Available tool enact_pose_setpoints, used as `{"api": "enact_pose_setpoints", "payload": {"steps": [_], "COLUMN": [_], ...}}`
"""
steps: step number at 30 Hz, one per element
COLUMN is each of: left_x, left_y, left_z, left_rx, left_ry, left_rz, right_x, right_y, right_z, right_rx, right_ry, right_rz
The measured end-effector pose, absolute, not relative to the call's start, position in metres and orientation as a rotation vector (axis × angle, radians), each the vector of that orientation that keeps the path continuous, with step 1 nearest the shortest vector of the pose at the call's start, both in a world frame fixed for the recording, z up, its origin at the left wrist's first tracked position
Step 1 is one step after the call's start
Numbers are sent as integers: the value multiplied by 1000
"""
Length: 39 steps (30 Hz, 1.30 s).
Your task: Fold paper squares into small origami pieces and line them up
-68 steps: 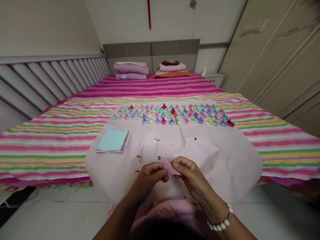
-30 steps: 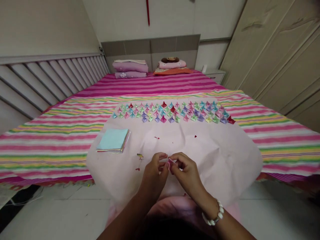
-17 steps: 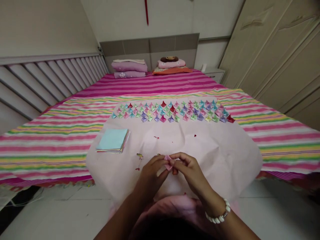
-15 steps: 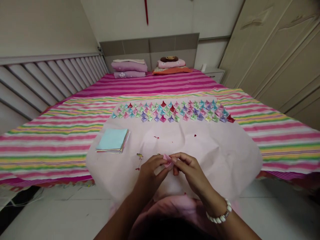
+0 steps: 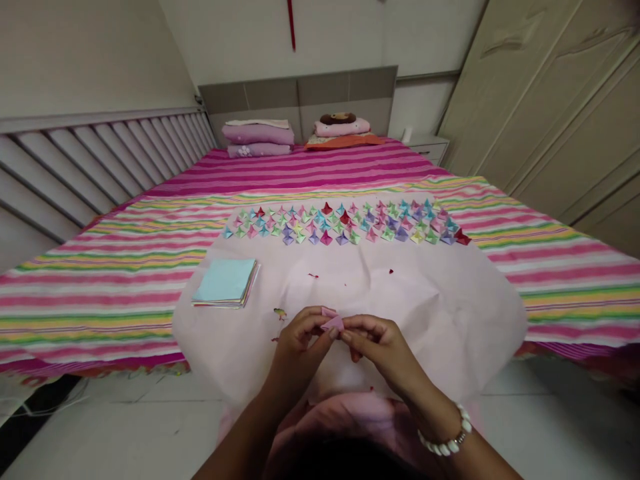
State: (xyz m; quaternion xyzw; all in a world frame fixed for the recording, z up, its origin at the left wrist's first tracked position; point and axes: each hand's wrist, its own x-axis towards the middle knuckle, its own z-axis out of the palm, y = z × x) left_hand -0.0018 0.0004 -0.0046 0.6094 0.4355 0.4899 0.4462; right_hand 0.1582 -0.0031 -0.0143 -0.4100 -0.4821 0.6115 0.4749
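A small folded pink paper piece [image 5: 331, 322] is pinched between both hands above the near edge of a pale pink sheet [image 5: 450, 300] spread on the bed. My left hand [image 5: 299, 341] grips it from the left with fingers curled. My right hand [image 5: 376, 345], with a white bead bracelet on the wrist, pinches it from the right. To the left lies a stack of coloured paper squares [image 5: 226, 283] with a light blue one on top. Rows of several small folded paper shapes [image 5: 345, 225] line the sheet's far edge.
The bed has a striped pink, green and yellow cover [image 5: 100, 280]. Folded pillows and blankets [image 5: 260, 139] sit by the headboard. A slatted panel [image 5: 75, 180] runs along the left, wardrobe doors [image 5: 550, 113] along the right. Tiny paper scraps [image 5: 280, 312] dot the sheet.
The pink paper went from a flat triangle to a smaller, tighter fold. Both hands stayed together in front of me, shifting slightly up and back down as the fingers worked it.
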Motion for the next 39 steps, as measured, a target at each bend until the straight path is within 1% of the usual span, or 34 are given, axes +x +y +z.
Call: {"api": "enact_pose_setpoints", "payload": {"steps": [6, 16, 20, 25, 31, 33, 39], "left_x": [1, 2, -1, -1, 3, 4, 5], "left_y": [-3, -6, -8, -7, 6, 15, 50], "left_z": [2, 0, 7, 14, 19, 21, 19], "left_rx": [1302, 1374, 1519, 1809, 1841, 1862, 1921], "left_ry": [1027, 1115, 1159, 1047, 1059, 1091, 1253], "left_rz": [1155, 1128, 1117, 1134, 1087, 1063, 1075], "right_x": [158, 160, 164, 171, 172, 172, 171], "right_y": [-5, -9, -9, -6, 5, 13, 45], "right_z": [-10, -12, -13, -11, -10, -9, 0], "right_rx": [-1015, -993, -1002, -950, -880, -885, -828], "right_ry": [-1177, -1244, -1287, -1250, -1261, -1280, -1488], "right_rz": [1495, 1449, 1437, 1373, 1396, 1330, 990]}}
